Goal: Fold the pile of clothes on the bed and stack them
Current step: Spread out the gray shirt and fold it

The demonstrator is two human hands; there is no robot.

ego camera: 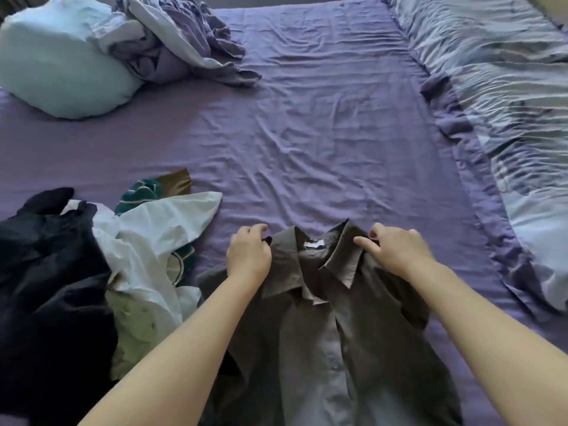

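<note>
Left hand (248,252) pinching grey shirt (332,327) at shoulder seam, right hand (395,250) pressing other shoulder, index out, thumb hidden. Shirt lying flat, collar up. Looking light, floppy, so shoulders seem best grab. Unfolded pile (76,272) sitting just left of shirt.

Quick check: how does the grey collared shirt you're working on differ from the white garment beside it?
The grey collared shirt lies spread flat, collar away from the person; the white garment is crumpled in the unfolded pile. The left hand and right hand grip the grey shirt's shoulders; nothing touches the white garment. The grey shirt is dark, the white garment pale. Both rest on the purple sheet, neither folded.
</note>
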